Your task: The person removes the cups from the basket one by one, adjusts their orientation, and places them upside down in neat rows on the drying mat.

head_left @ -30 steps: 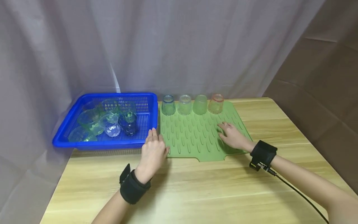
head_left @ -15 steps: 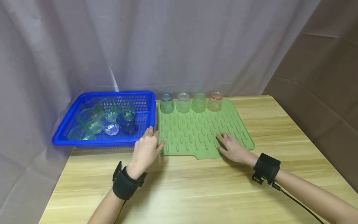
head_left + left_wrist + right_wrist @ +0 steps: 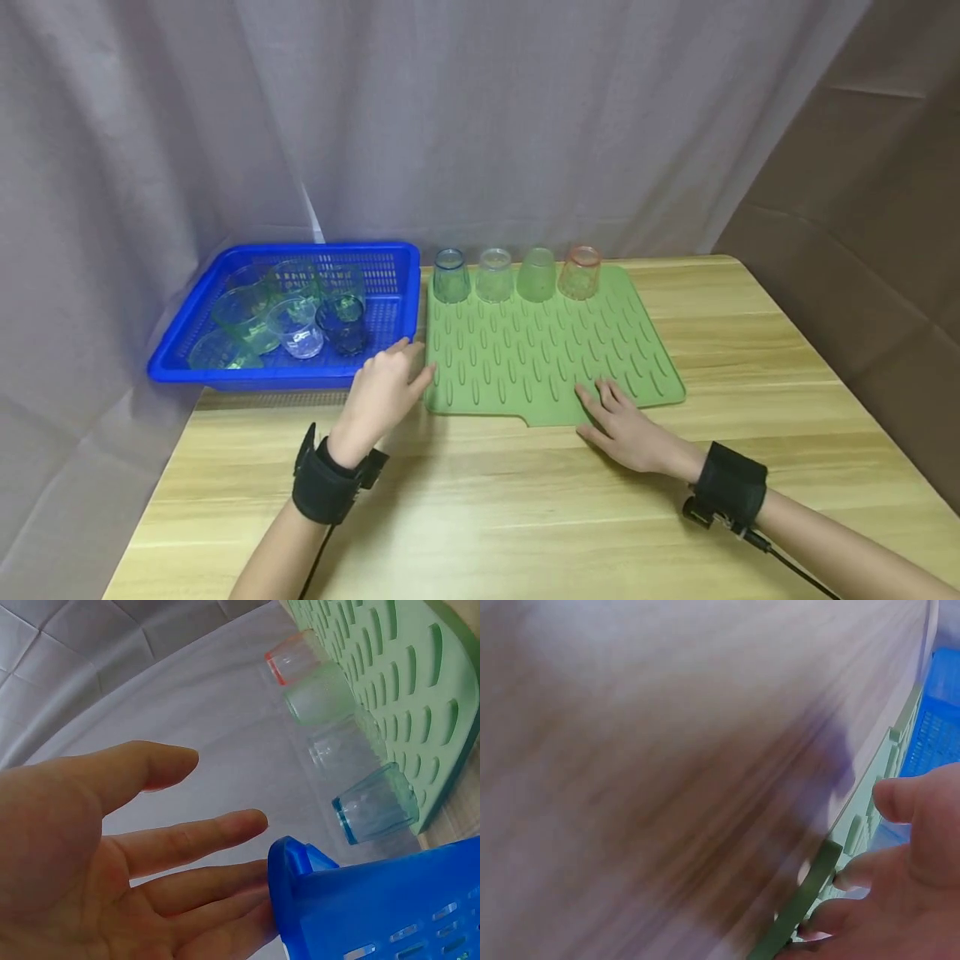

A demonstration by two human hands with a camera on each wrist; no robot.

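Head view: the left hand (image 3: 381,387) has its fingers extended at the right near corner of the blue basket (image 3: 277,379), covering that corner. The right hand (image 3: 633,439) lies with fingers loosely spread over the near edge of the green mat (image 3: 517,358), right of the basket on the table (image 3: 517,508). Four upturned cups (image 3: 495,279) line its far side; other cups (image 3: 298,329) crowd the basket.
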